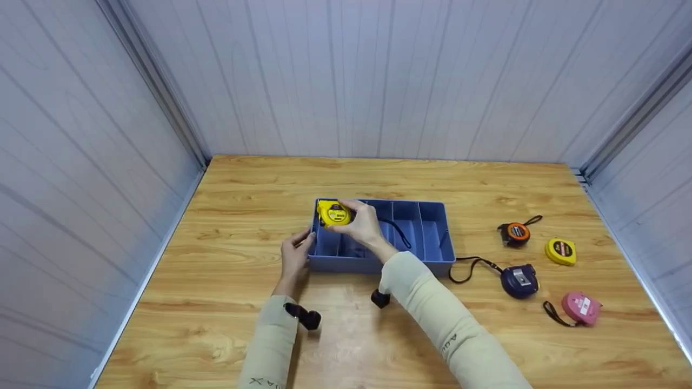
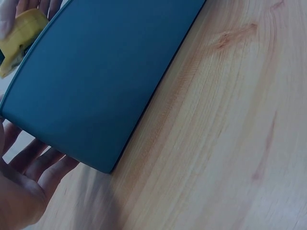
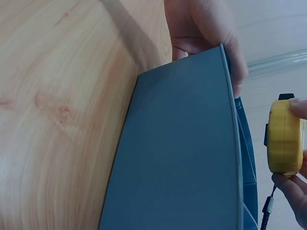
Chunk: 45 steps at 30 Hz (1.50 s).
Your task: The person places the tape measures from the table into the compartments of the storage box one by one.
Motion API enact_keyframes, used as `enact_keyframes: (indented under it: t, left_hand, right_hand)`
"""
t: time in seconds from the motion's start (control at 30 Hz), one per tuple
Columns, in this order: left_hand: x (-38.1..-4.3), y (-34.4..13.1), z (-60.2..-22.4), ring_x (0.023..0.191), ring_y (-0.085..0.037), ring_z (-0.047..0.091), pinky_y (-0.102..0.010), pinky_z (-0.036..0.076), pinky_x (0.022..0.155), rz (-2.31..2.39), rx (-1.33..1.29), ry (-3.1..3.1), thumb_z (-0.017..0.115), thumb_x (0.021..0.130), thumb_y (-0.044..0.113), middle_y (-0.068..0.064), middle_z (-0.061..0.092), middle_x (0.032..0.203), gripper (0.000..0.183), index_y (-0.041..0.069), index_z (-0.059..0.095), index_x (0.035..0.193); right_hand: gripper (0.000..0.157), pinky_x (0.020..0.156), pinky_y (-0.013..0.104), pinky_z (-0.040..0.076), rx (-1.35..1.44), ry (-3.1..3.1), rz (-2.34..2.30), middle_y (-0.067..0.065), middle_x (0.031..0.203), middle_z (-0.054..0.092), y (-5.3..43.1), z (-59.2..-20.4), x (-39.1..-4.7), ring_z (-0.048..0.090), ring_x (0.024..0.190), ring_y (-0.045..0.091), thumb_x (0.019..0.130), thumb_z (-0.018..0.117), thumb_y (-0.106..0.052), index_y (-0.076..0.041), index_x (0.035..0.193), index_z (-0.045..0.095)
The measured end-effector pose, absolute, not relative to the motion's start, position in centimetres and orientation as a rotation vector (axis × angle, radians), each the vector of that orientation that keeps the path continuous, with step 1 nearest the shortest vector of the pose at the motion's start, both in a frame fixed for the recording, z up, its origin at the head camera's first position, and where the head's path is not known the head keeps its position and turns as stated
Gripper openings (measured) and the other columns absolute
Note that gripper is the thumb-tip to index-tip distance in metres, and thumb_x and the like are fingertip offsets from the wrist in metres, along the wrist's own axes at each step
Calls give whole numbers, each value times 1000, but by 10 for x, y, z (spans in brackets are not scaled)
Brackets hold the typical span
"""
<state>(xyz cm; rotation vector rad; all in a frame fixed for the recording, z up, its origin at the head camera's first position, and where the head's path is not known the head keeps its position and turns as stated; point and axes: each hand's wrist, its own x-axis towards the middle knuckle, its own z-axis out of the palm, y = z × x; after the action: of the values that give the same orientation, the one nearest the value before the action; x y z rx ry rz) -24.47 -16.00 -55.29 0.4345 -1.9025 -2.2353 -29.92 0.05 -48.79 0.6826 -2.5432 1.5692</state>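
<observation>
My right hand (image 1: 363, 224) pinches a yellow tape measure (image 1: 333, 213) between thumb and fingers, above the leftmost compartments of a blue divided box (image 1: 351, 265). In the right wrist view the yellow tape measure (image 3: 283, 139) stands above the rim, a dark strap hanging from its lower end. A black strap (image 1: 400, 232) also shows over the box's compartments in the head view. At the box's left end, my left hand (image 1: 294, 255) grips the wall, thumb over the rim and fingers outside. The right hand and forearm hide part of the middle compartments.
To the right of the box lie an orange-and-black tape measure (image 1: 515, 233), a yellow one (image 1: 560, 251), a dark blue one (image 1: 520, 281) with a strap, and a pink one (image 1: 582, 308). Pale panel walls (image 1: 357, 81) stand behind and beside the wooden table (image 1: 216, 324).
</observation>
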Motion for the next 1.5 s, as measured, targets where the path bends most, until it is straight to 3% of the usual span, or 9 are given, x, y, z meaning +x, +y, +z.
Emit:
enact_keyframes:
  t: [0.27,0.47,0.73,0.97,1.3,1.5]
  left_hand:
    - [-258,-166,-587,89,-17,58,-29,50,73,-2151,388,-1926,66,80,27,-6,61,107,36,10,62,112]
    - [-244,-158,-551,92,-28,56,-40,48,78,-2166,450,-1911,62,84,12,-16,59,110,31,0,60,112]
    - [-244,-157,-550,91,-26,56,-37,49,78,-2183,457,-1889,61,84,9,-16,58,112,31,0,59,113]
    - [-244,-158,-550,91,-33,55,-42,49,75,-2230,444,-1852,60,84,9,-15,59,111,30,2,59,113]
    - [-244,-158,-551,81,-20,57,-34,51,72,-2194,451,-1872,60,84,8,-14,60,108,30,1,60,112]
    - [-245,-157,-552,83,-22,57,-31,51,70,-2168,441,-1883,61,84,8,-15,60,107,29,1,61,112]
  right_hand:
    - [62,77,22,48,703,-2539,1570,14,110,59,-5,-491,-302,56,97,18,62,81,-17,1,116,56]
    - [63,78,23,48,713,-2580,1523,13,111,58,-8,-492,-304,56,97,19,63,80,-18,0,118,55]
    - [64,84,25,46,727,-2599,1457,14,115,57,-9,-494,-306,53,104,21,62,81,-21,1,117,56]
    - [64,86,26,45,709,-2676,1405,12,117,56,-6,-494,-307,52,105,21,63,80,-24,-1,118,56]
    - [64,92,30,40,734,-2729,1292,13,119,54,-3,-492,-309,49,110,24,63,80,-24,-1,118,56]
    - [64,93,32,39,776,-2733,1258,12,120,54,-4,-493,-310,48,110,24,63,80,-26,-3,118,56]
